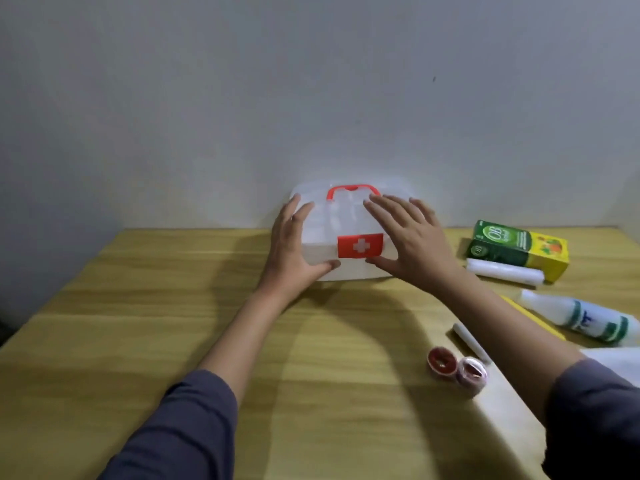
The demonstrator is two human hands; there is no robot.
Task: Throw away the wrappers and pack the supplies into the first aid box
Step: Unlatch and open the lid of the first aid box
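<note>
A translucent white first aid box (pixel 341 220) with a red handle and a red label bearing a white cross stands closed at the back of the wooden table (pixel 138 323), against the wall. My left hand (pixel 294 244) grips its left end, thumb under the front edge. My right hand (pixel 408 240) lies spread over its right side, thumb at the front. To the right lie a green and yellow carton (pixel 516 249), a white roll (pixel 502 271), a white bottle with green print (pixel 581 318), a white stick (pixel 471 342) and two small round tape rolls (pixel 455 368).
A white sheet or wrapper (pixel 613 362) shows at the right edge beside my right sleeve. A yellow flat strip (pixel 533 317) lies under the bottle. The grey wall rises directly behind the box.
</note>
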